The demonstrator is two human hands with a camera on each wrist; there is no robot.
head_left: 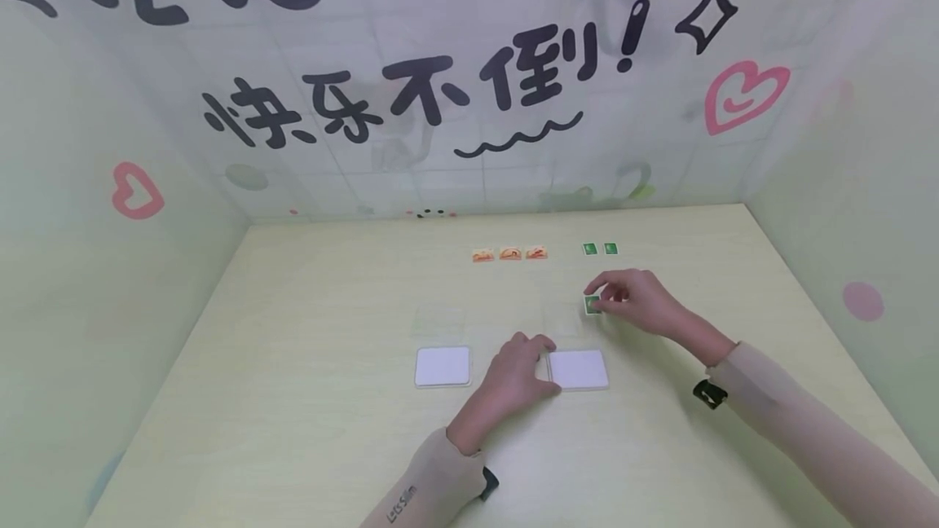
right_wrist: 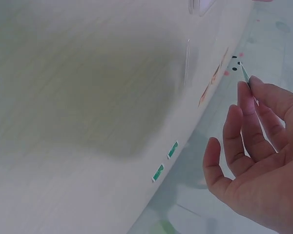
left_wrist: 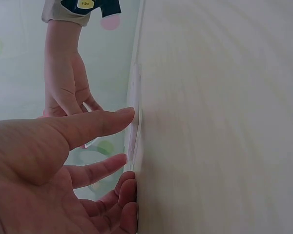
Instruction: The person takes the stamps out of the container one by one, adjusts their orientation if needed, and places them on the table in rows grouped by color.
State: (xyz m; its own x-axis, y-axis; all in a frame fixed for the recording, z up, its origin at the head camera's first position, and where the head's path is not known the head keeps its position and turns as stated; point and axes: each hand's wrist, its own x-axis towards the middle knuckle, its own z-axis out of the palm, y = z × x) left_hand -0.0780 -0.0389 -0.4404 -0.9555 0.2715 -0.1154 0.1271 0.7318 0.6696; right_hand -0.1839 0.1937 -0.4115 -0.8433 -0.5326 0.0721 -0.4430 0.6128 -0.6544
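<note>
My right hand [head_left: 637, 300] pinches a small green square piece with a white border [head_left: 592, 305] between thumb and index finger, raised above the table. The right wrist view shows this thin piece [right_wrist: 245, 73] nearly edge-on. My left hand [head_left: 513, 373] spans the left end of a white rectangular panel with a clear rim [head_left: 578, 370], thumb at its near edge and index finger at its far edge. In the left wrist view the panel [left_wrist: 134, 117] lies flat, seen edge-on between thumb and fingers. A similar white panel [head_left: 443, 367] lies left of this hand.
Two more green pieces [head_left: 590, 248] lie at the table's back right. Three orange picture pieces [head_left: 510, 253] form a row left of them. Faint clear sheets [head_left: 438, 321] lie behind the white panels. Printed curtain-like walls [head_left: 440, 178] enclose the pale wooden table [head_left: 308, 398].
</note>
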